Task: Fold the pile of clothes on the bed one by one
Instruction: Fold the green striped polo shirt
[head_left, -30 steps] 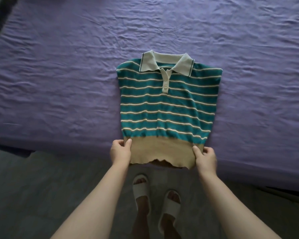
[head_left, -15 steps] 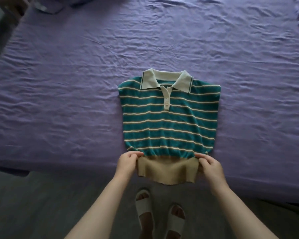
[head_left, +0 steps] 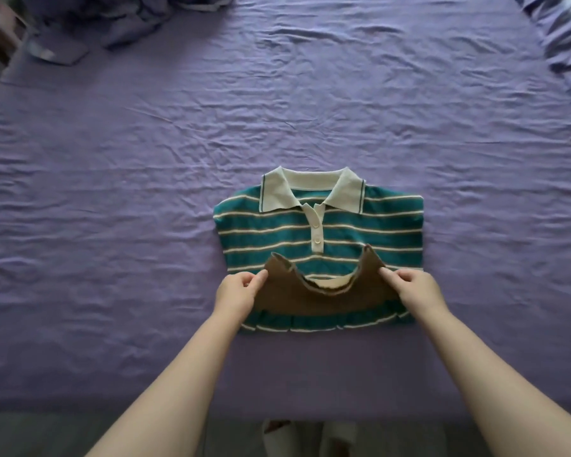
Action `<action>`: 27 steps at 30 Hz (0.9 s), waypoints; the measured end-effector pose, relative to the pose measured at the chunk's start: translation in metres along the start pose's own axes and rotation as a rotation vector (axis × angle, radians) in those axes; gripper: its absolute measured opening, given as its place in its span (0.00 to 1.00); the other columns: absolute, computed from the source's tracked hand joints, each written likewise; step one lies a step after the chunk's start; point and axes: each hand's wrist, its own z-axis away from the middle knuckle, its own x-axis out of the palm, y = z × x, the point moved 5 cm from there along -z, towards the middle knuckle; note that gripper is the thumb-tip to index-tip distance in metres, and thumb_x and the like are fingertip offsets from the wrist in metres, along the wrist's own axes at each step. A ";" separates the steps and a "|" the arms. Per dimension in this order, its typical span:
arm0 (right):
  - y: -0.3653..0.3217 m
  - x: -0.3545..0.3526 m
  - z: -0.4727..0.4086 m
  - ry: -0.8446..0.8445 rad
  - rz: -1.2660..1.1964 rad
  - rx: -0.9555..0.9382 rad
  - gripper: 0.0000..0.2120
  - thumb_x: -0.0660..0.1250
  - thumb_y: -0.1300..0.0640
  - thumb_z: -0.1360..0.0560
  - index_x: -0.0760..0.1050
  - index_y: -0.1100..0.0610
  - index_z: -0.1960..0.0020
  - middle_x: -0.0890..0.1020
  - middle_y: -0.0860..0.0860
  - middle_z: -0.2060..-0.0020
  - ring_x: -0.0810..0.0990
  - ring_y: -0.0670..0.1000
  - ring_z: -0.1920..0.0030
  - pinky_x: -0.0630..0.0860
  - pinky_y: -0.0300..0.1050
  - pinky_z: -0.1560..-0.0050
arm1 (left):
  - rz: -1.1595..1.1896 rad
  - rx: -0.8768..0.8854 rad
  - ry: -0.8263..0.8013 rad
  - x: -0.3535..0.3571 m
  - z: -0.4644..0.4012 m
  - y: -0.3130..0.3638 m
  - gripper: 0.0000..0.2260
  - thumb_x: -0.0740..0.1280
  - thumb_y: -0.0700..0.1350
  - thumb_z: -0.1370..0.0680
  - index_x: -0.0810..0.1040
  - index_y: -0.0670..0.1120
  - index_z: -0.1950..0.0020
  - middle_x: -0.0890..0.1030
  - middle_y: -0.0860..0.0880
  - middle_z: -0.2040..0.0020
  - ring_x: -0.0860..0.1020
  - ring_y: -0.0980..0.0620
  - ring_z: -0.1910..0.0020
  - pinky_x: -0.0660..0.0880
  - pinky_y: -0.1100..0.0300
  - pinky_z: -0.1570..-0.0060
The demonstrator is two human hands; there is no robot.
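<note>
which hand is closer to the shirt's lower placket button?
Right, narrowly. The right hand pinches the brown hem below-right of the lower button; the left hand pinches it below-left, slightly farther.

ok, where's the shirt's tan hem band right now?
Head view, centre: the tan hem band is folded up over the striped polo shirt, just below the button placket, pinched at its corners by the left hand and right hand.

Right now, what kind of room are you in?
Probably a bedroom. A wide bed with a wrinkled purple sheet fills the view, a striped polo shirt lies on it being folded, and more rumpled fabric sits at the far corner.
</note>
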 end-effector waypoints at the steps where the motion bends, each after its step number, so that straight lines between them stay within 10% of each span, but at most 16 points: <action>1: -0.003 0.003 -0.006 -0.006 0.047 -0.015 0.10 0.68 0.50 0.26 0.81 0.58 0.54 0.83 0.54 0.55 0.79 0.55 0.52 0.72 0.46 0.56 | -0.031 -0.011 -0.010 0.004 -0.006 0.001 0.14 0.65 0.54 0.22 0.81 0.43 0.56 0.82 0.45 0.56 0.78 0.45 0.54 0.75 0.51 0.52; 7: -0.021 0.028 -0.025 -0.032 0.158 -0.026 0.26 0.70 0.48 0.27 0.70 0.58 0.34 0.79 0.54 0.46 0.77 0.55 0.46 0.74 0.50 0.46 | 0.013 -0.119 -0.045 0.027 -0.017 0.010 0.17 0.69 0.51 0.25 0.73 0.48 0.39 0.78 0.51 0.50 0.76 0.52 0.51 0.74 0.57 0.52; 13: -0.027 0.024 -0.025 0.007 0.098 -0.130 0.03 0.63 0.55 0.23 0.72 0.55 0.52 0.76 0.52 0.55 0.76 0.54 0.55 0.75 0.51 0.54 | -0.267 0.069 0.158 0.028 -0.002 0.031 0.08 0.57 0.49 0.18 0.69 0.46 0.51 0.78 0.47 0.52 0.75 0.48 0.59 0.72 0.52 0.59; 27: -0.093 -0.017 -0.140 0.104 0.068 -0.267 0.06 0.56 0.50 0.19 0.67 0.52 0.49 0.76 0.49 0.60 0.74 0.51 0.62 0.65 0.46 0.67 | -0.335 0.285 0.276 -0.003 -0.111 0.135 0.11 0.53 0.52 0.18 0.65 0.44 0.49 0.79 0.45 0.56 0.78 0.43 0.59 0.70 0.52 0.63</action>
